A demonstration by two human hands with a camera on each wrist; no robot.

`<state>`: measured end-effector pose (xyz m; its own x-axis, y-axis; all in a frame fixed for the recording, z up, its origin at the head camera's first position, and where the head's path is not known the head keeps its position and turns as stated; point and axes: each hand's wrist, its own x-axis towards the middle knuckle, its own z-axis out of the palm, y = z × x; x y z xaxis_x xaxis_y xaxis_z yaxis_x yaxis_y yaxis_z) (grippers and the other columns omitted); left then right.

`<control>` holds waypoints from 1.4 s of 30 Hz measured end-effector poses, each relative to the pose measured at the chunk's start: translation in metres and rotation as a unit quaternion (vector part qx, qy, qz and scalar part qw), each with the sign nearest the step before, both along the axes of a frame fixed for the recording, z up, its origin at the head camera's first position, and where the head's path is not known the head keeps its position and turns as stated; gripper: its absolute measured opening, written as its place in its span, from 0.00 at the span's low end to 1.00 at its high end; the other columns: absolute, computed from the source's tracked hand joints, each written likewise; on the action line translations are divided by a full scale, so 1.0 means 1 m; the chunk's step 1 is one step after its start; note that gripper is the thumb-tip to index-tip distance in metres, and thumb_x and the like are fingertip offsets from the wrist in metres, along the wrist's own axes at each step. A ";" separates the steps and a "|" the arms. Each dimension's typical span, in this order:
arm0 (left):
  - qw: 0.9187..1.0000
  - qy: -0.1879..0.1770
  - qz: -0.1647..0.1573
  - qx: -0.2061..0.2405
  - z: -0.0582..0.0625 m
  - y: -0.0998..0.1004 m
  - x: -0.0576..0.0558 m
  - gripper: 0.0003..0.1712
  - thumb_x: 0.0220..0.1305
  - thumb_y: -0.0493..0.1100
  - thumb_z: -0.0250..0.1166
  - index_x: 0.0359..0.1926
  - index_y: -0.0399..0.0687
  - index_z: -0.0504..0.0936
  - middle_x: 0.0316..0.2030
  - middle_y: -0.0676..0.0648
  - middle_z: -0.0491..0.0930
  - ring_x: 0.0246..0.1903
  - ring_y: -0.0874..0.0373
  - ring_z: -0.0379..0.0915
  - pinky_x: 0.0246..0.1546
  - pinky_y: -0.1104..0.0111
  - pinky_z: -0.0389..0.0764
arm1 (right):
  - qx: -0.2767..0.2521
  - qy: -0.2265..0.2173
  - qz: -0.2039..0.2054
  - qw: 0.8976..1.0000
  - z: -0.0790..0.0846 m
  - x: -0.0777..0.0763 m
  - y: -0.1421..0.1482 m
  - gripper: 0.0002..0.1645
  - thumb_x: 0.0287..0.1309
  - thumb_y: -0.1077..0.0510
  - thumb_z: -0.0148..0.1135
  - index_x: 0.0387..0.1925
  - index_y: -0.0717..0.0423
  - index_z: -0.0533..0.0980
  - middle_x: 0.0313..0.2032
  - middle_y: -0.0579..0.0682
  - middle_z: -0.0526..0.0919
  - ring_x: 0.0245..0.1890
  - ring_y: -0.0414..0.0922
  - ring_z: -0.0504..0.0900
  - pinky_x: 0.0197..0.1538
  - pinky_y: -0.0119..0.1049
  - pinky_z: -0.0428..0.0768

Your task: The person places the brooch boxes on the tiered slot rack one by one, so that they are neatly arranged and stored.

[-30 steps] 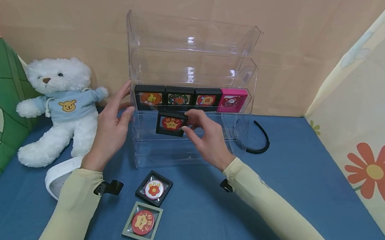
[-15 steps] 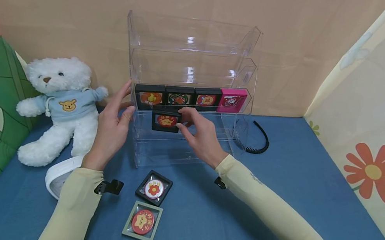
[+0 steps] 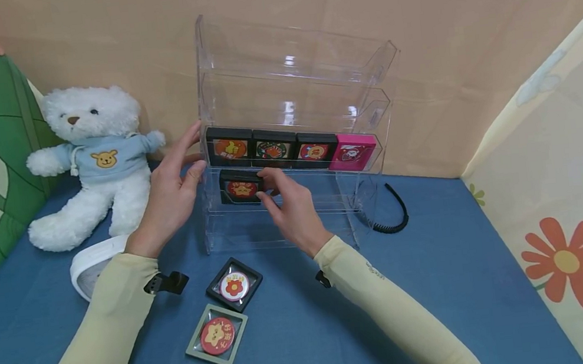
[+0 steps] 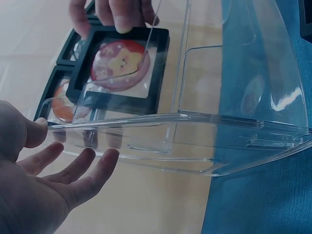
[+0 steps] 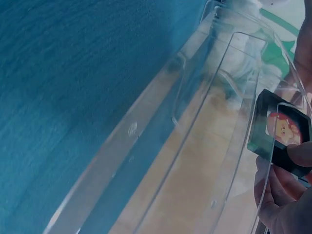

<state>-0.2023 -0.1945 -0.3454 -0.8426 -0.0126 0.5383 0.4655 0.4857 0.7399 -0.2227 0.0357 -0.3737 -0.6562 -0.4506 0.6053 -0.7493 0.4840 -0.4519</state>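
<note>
My right hand [image 3: 294, 208] pinches the right edge of a black display frame [image 3: 241, 192] with a round red star badge inside. The frame is at the left end of the tier below the filled row of a clear acrylic rack [image 3: 286, 77], its lower part behind the clear lip. The left wrist view shows fingers over the top of this frame [image 4: 122, 103]. My left hand [image 3: 165, 201] rests at the rack's left side, thumb by the front edge and fingers extended along the side panel. Several black frames [image 3: 274, 145] and a pink one [image 3: 352, 152] fill the tier above.
A black frame [image 3: 235, 286] with a flower badge and a green frame [image 3: 217, 336] with a star badge lie on the blue cloth [image 3: 297, 335]. A white plush bear [image 3: 99, 160] sits left, behind a white round object [image 3: 94, 265]. A black coil [image 3: 396, 212] lies right.
My right hand has moved left with the star-badge frame, bringing it upright at the left end of the lower tier. My left hand has stayed at the rack's side.
</note>
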 end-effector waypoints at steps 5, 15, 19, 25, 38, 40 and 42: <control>1.000 -0.003 -0.002 0.000 0.000 0.000 0.000 0.39 0.76 0.34 0.54 0.79 0.69 0.57 0.73 0.47 0.63 0.61 0.42 0.73 0.50 0.46 0.81 | 0.002 -0.017 0.006 1.000 -0.002 0.001 -0.006 0.20 0.68 0.62 0.64 0.59 0.57 0.71 0.47 0.52 0.85 0.44 0.42 0.84 0.47 0.42 0.85; 1.000 -0.001 -0.006 0.000 0.001 0.001 -0.001 0.38 0.77 0.34 0.54 0.79 0.69 0.57 0.74 0.48 0.63 0.61 0.40 0.73 0.51 0.43 0.80 | -0.004 -0.040 0.008 0.999 -0.003 0.000 -0.013 0.20 0.68 0.62 0.64 0.59 0.55 0.72 0.49 0.52 0.85 0.46 0.42 0.85 0.47 0.42 0.85; 1.000 -0.001 -0.007 0.001 0.001 0.001 0.000 0.38 0.77 0.34 0.54 0.79 0.69 0.57 0.73 0.48 0.63 0.61 0.39 0.73 0.51 0.41 0.79 | -0.001 -0.040 0.005 0.999 -0.001 0.000 -0.014 0.20 0.68 0.62 0.64 0.59 0.55 0.72 0.50 0.52 0.85 0.46 0.41 0.85 0.48 0.41 0.85; 1.000 -0.003 -0.005 0.002 0.002 0.000 0.001 0.38 0.77 0.34 0.54 0.79 0.70 0.57 0.73 0.48 0.63 0.61 0.39 0.73 0.52 0.41 0.78 | 0.007 -0.047 0.006 0.999 0.000 0.000 -0.015 0.22 0.67 0.62 0.65 0.59 0.55 0.72 0.50 0.53 0.85 0.47 0.42 0.85 0.48 0.37 0.84; 1.000 -0.007 -0.003 0.000 0.002 -0.001 0.001 0.38 0.77 0.35 0.54 0.79 0.71 0.56 0.74 0.47 0.63 0.61 0.39 0.72 0.52 0.41 0.78 | 0.023 -0.045 0.005 0.999 -0.001 0.002 -0.013 0.24 0.66 0.61 0.67 0.61 0.53 0.71 0.52 0.50 0.83 0.49 0.41 0.83 0.50 0.36 0.82; 1.000 -0.006 -0.002 -0.001 0.001 -0.001 0.001 0.38 0.77 0.35 0.54 0.79 0.71 0.56 0.74 0.47 0.63 0.61 0.39 0.73 0.52 0.41 0.78 | 0.023 -0.043 0.006 0.999 -0.001 0.002 -0.013 0.25 0.66 0.61 0.67 0.61 0.54 0.71 0.52 0.50 0.83 0.49 0.41 0.83 0.51 0.36 0.82; 1.000 -0.005 -0.001 -0.002 0.001 -0.001 0.001 0.38 0.77 0.35 0.54 0.79 0.71 0.56 0.73 0.47 0.63 0.61 0.39 0.73 0.52 0.41 0.78 | 0.024 -0.042 0.006 0.999 -0.001 0.002 -0.012 0.25 0.66 0.61 0.67 0.61 0.54 0.71 0.52 0.50 0.82 0.49 0.41 0.83 0.51 0.35 0.82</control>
<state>-0.2016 -0.1960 -0.3444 -0.8484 -0.0091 0.5293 0.4586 0.4870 0.7434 -0.2206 0.0232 -0.3747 -0.6985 -0.4858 0.5255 -0.7152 0.4983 -0.4901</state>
